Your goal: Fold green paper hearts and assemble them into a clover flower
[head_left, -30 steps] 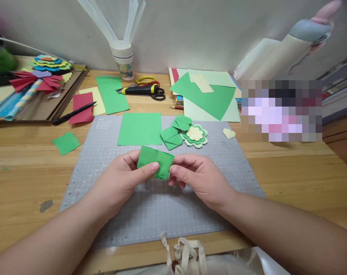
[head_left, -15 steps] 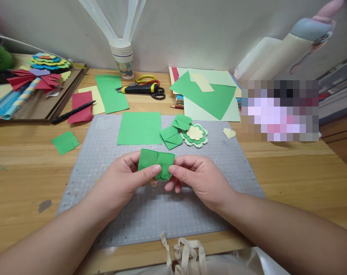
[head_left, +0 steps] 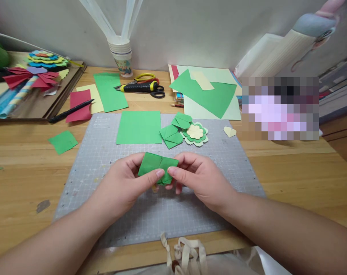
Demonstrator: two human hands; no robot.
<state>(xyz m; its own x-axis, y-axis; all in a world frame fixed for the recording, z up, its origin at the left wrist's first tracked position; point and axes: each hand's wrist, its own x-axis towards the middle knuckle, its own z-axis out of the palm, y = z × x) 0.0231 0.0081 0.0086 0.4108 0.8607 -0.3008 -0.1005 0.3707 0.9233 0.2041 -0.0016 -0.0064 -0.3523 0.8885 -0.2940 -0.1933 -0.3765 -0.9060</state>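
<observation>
A folded piece of green paper (head_left: 157, 164) is held just above the grey cutting mat (head_left: 110, 152), near its middle. My left hand (head_left: 127, 187) pinches its left side, thumb pressed on the front. My right hand (head_left: 200, 179) pinches its right side, thumb tip almost touching the left thumb. Both hands are closed on the paper. Its lower edge is hidden behind the thumbs.
On the mat lie a flat green square (head_left: 139, 127), folded green pieces (head_left: 173, 133), a layered paper flower (head_left: 195, 133) and a small cream heart (head_left: 229, 131). Scissors (head_left: 146, 87), a black pen (head_left: 71, 111), paper cups (head_left: 121, 59) and coloured sheets (head_left: 210, 95) lie behind. A tray of paper crafts (head_left: 33, 80) sits far left.
My two hands have drawn closer together on the green paper, and the thumbs now nearly meet. The paper has dropped slightly and looks more squeezed. The view has tilted a little.
</observation>
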